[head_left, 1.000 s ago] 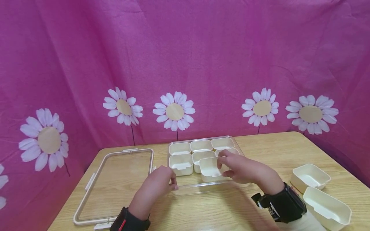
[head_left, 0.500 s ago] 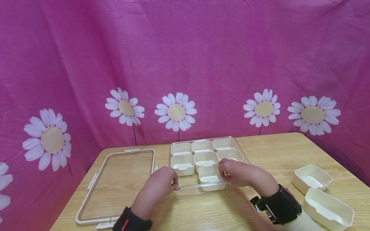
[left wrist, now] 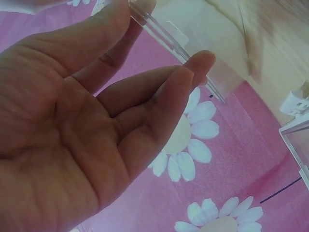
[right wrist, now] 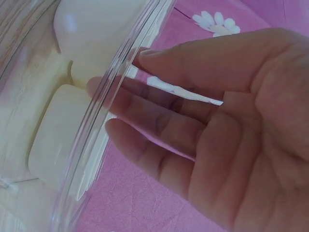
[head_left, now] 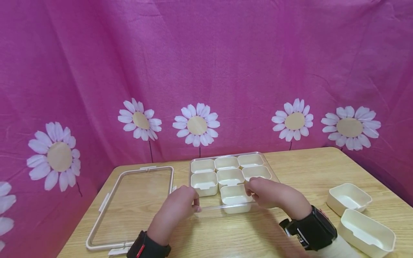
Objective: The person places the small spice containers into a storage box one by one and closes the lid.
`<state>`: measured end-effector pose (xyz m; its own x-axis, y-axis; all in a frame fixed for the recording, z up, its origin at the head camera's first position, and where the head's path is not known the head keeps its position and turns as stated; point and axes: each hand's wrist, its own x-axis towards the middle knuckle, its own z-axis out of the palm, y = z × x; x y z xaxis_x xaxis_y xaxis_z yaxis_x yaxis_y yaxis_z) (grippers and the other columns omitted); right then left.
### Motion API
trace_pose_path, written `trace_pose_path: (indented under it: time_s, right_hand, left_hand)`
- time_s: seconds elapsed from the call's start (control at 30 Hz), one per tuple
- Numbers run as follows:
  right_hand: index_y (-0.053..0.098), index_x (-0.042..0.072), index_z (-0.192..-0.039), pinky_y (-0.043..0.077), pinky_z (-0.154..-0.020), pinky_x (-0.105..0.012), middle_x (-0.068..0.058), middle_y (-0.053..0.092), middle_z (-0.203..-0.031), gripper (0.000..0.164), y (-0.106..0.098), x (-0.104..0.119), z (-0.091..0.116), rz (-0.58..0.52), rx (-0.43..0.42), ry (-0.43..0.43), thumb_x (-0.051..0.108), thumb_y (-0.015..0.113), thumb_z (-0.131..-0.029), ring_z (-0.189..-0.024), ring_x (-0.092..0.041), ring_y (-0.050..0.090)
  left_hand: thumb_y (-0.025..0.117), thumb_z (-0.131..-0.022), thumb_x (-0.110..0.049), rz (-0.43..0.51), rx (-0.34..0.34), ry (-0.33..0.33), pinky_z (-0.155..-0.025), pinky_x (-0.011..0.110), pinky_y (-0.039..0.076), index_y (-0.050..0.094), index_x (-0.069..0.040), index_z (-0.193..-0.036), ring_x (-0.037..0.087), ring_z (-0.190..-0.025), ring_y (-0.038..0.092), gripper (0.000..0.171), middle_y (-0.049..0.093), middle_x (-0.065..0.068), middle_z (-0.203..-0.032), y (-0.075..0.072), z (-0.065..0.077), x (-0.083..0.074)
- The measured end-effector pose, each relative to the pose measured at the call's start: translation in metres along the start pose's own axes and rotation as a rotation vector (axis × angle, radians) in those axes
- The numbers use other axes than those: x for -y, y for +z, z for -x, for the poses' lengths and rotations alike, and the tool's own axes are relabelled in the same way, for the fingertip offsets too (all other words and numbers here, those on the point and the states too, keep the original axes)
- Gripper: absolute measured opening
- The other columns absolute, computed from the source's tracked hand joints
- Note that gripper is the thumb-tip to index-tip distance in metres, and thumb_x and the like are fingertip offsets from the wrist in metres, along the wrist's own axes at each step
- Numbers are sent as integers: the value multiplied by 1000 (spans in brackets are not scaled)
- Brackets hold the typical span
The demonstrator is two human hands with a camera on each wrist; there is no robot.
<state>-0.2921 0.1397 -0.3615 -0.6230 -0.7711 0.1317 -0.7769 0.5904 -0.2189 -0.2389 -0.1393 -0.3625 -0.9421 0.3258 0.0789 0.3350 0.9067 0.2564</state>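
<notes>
A clear plastic organizer box stands at the table's far middle, with several cream storage bins in rows inside it. My left hand pinches its near rim by the front left corner, thumb and forefinger meeting on the clear edge in the left wrist view. Behind the near wall sits one cream bin, in the middle of the front row. My right hand reaches over the rim and holds that bin by its right side. In the right wrist view the fingertips show partly through the clear wall.
A clear lid with a cream frame and side clips lies flat on the left. On the right are a square cream bin and a longer cream bin. A pink flowered curtain hangs behind the table.
My right hand has lowered the cream bin into the front row of the box. The left hand stays on the rim. Little differs over the last half second.
</notes>
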Motion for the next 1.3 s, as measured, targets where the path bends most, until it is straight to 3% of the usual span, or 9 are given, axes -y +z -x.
trace_pose_path:
  time_s: [0.23, 0.5, 0.8, 1.0, 1.3]
  right_hand:
    - [61, 6, -83, 45, -64, -25, 5, 53, -74, 21, 1, 3, -4, -25, -11, -74, -14, 60, -78, -68, -8, 47]
    - [62, 7, -93, 46, -67, -27, 0, 60, -82, 23, 3, 9, -7, -56, 25, -79, -13, 56, -82, -71, -10, 50]
    - [67, 5, -96, 47, -68, -24, -2, 64, -87, 34, 6, 17, -10, -79, 30, -108, -18, 53, -76, -73, -8, 51]
    - [72, 4, -101, 54, -79, -28, -3, 71, -98, 36, 10, 20, -12, -38, 22, -160, -18, 55, -78, -89, -15, 65]
    - [70, 2, -114, 54, -93, -31, -8, 71, -113, 38, 18, 28, -15, -51, 57, -149, -16, 56, -84, -108, -20, 66]
  left_hand:
    - [85, -82, -15, 4, 14, -15, -63, 31, 44, 66, -14, -70, 14, -67, 50, 23, 60, -1, -72, 0, 0, -2]
    - [86, -80, -16, -17, -4, 16, -66, 35, 48, 66, -12, -83, 17, -71, 56, 21, 63, 3, -76, 2, -1, 0]
    - [86, -79, -13, -3, -16, 35, -63, 36, 47, 63, -13, -94, 20, -73, 58, 28, 67, 8, -83, 3, -1, 0]
    - [87, -78, -13, -16, -30, 43, -63, 36, 47, 64, -10, -88, 19, -70, 56, 25, 61, 4, -74, 1, 0, 0]
    - [86, -80, -16, 9, -6, 9, -64, 37, 47, 64, -7, -91, 18, -68, 53, 26, 59, 3, -73, 0, -1, 1]
